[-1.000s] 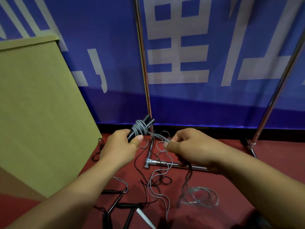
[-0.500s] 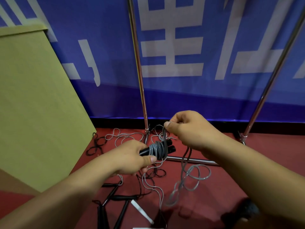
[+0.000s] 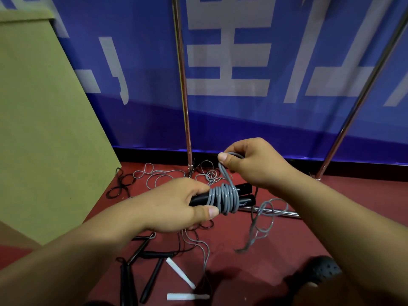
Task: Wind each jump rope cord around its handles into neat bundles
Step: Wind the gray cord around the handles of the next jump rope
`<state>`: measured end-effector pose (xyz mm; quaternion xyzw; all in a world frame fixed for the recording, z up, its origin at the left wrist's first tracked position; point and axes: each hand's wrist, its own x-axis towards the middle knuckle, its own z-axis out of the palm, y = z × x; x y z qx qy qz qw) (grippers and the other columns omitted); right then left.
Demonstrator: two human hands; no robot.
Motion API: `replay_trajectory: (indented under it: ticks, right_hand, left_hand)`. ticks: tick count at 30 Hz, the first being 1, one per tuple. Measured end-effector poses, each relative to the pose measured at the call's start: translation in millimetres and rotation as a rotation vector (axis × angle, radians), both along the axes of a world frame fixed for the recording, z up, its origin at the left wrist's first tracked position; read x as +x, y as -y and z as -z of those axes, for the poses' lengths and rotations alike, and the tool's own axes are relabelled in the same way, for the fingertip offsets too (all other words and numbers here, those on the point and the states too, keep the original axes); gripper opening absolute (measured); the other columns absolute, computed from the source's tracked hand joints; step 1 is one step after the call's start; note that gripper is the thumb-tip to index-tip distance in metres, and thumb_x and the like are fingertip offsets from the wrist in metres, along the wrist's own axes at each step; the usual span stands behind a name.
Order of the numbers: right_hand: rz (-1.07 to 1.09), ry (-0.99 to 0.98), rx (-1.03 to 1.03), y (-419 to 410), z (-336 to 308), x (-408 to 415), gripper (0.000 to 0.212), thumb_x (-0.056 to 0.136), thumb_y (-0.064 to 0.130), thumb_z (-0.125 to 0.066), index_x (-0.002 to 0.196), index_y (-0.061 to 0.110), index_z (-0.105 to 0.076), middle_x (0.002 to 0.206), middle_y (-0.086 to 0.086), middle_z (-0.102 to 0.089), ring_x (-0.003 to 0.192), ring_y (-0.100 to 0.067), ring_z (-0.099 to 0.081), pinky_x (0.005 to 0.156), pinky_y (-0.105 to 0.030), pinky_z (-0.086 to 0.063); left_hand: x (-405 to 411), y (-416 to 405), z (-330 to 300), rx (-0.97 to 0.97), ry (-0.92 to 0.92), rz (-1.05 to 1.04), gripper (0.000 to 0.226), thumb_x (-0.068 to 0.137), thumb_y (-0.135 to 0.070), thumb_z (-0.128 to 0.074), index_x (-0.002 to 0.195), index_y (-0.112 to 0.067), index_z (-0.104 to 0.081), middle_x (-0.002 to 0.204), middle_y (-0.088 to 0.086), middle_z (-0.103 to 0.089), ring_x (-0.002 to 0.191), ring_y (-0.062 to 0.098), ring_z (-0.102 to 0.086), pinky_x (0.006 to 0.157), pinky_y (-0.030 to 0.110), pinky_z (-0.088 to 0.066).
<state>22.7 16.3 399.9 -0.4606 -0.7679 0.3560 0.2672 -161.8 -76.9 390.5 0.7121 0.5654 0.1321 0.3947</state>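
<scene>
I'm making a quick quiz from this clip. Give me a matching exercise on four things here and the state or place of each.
Things:
1. left hand
2. right hand
3. grey cord
4. white strips

States:
A. lying on the red floor
B. pinches the free cord end above the handles
C. coiled round two black handles
D. grips the black handles

Pairs: 1-D, 2-B, 3-C, 4-A

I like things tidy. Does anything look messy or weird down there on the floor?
Yes. Loose grey cords and a black cord sprawl in tangled loops on the red floor, and black handles lie scattered. Only the rope in the hands looks neat, its grey coil wound round the two handles.
</scene>
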Motion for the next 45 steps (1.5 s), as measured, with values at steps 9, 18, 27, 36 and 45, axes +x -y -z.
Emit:
replay_trajectory:
  ticks: [9,18,27,36,45]
  right_hand:
    - [-0.051,-0.211,-0.317,-4.5,-4.4,-4.2,0.006,0.082,0.02,-0.078,0.081,0.015,-0.075,0.058,0.01,-0.063,0.047,0.001,-0.049,0.051,-0.016,-0.038]
    - [-0.129,-0.416,-0.656,-2.7,-18.9,-1.4,0.003,0.09,0.014,-0.066,0.089,0.012,-0.066,0.062,0.001,-0.064,0.05,-0.01,-0.059,0.049,-0.024,-0.049]
    - [-0.049,-0.318,-0.561,-5.8,-13.2,-5.3,0.024,0.092,0.027,-0.064,0.068,0.021,-0.061,0.055,0.005,-0.054,0.051,-0.011,-0.042,0.055,-0.028,-0.029]
    - [0.004,-0.331,-0.568,-1.3,-12.8,-8.9,0.033,0.091,0.007,-0.053,0.062,0.019,-0.062,0.056,0.003,-0.054,0.049,-0.01,-0.039,0.054,-0.028,-0.028]
    - [0.012,-0.328,-0.553,3.6,-5.6,-15.8,0.02,0.099,0.026,-0.056,0.084,0.013,-0.059,0.063,-0.002,-0.062,0.053,-0.012,-0.049,0.056,-0.027,-0.038]
  left_hand:
    - [1.8,9.9,-7.2,0.278,-0.161,-0.008,0.029,0.088,-0.047,-0.064,0.073,-0.024,-0.053,0.059,-0.007,-0.047,0.053,0.008,-0.043,0.055,0.034,-0.037]
    - [2.5,11.3,-7.1,0.59,-0.246,-0.112,0.039,0.079,-0.064,-0.051,0.074,-0.025,-0.048,0.057,-0.005,-0.05,0.057,0.014,-0.052,0.053,0.033,-0.04]
    - [2.5,14.8,-13.3,0.672,-0.207,-0.291,0.019,0.079,-0.056,-0.058,0.073,-0.038,-0.056,0.058,-0.018,-0.052,0.056,0.007,-0.051,0.048,0.017,-0.023]
    - [1.6,8.9,-9.8,0.633,0.038,-0.389,0.023,0.078,-0.051,-0.063,0.073,-0.028,-0.061,0.055,-0.005,-0.054,0.05,0.01,-0.049,0.051,0.029,-0.041]
    - [-7.8,0.9,-10.6,0.497,0.32,-0.574,0.033,0.079,-0.043,-0.061,0.079,-0.01,-0.068,0.055,0.003,-0.065,0.037,0.004,-0.045,0.042,0.017,-0.035]
